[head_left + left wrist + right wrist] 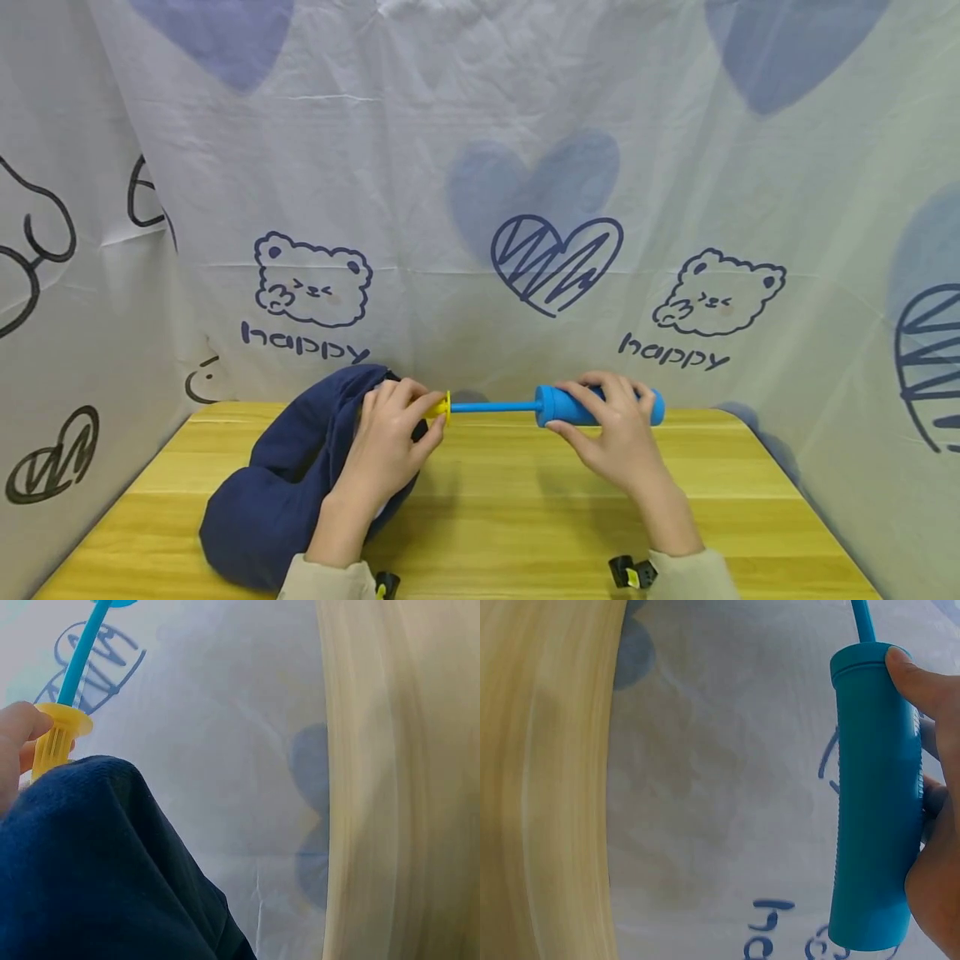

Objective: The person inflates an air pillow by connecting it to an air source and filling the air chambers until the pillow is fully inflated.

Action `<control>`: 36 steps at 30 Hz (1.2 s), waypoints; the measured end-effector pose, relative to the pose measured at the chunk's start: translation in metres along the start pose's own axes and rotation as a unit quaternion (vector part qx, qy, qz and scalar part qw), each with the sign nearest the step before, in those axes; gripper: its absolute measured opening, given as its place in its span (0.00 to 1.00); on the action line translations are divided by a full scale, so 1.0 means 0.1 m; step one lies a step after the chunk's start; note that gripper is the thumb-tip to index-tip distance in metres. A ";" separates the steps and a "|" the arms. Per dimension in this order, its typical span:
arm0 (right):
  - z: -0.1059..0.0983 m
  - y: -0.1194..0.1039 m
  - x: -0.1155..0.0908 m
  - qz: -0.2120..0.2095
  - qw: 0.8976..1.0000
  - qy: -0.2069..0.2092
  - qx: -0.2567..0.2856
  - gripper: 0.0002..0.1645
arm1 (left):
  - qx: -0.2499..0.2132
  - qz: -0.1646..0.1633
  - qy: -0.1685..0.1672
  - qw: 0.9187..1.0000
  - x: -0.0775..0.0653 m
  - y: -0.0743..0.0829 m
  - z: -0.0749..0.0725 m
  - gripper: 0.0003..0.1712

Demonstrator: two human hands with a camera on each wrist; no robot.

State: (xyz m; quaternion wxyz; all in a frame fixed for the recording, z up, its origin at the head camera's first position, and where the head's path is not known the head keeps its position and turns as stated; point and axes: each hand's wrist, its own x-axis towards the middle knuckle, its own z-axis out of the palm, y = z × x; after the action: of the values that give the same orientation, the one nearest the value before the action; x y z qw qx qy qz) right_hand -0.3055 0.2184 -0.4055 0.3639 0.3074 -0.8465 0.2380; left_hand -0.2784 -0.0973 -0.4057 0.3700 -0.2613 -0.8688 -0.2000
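A hand pump with a blue barrel (553,406) and a thin blue rod (495,407) lies level above the table. My right hand (621,429) grips the barrel, its thumb near the rod end in the right wrist view. The rod runs left to a yellow flanged end piece (448,407), ribbed in the left wrist view. My left hand (390,425) pinches that piece between thumb and fingers. Under and beside the left hand is a navy fabric U-shaped pillow (258,517), standing on the table. Where the yellow piece meets the pillow is hidden.
The wooden table (510,533) spans the space below my hands. A white cloth (420,208) printed with hearts, bears and the word "happy" hangs behind it and along both sides. Black wrist mounts (633,572) show by the cuffs.
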 end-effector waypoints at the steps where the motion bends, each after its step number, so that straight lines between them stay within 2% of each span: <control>1: 0.02 -0.01 0.01 -0.004 1.000 0.000 -0.003 0.38 | 0.000 0.003 -0.003 1.000 0.00 0.01 0.01 0.13; 5: 0.10 -0.08 0.03 -0.019 1.000 0.002 -0.009 0.40 | 0.005 0.010 -0.017 1.000 0.02 0.08 0.06 0.13; 11: 0.21 -0.20 0.06 -0.033 0.999 0.021 -0.003 0.39 | 0.013 0.007 -0.014 1.000 0.02 0.15 0.11 0.12; 16: 0.30 -0.31 0.05 -0.034 0.999 0.038 -0.004 0.39 | 0.021 0.014 -0.011 1.000 0.02 0.17 0.15 0.12; 26: 0.39 -0.48 0.03 -0.034 0.998 0.047 -0.003 0.37 | 0.026 0.027 -0.012 0.999 0.01 0.26 0.21 0.13; 36: 0.37 -0.45 0.03 -0.027 0.999 0.037 0.001 0.35 | 0.016 0.026 -0.016 0.999 0.00 0.25 0.20 0.13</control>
State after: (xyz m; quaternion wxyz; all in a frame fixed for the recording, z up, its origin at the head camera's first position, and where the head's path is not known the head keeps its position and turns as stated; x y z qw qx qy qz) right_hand -0.2932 0.1628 -0.4186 0.4012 0.3217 -0.8232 0.2405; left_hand -0.2742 -0.0668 -0.4146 0.3655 -0.2805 -0.8707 -0.1723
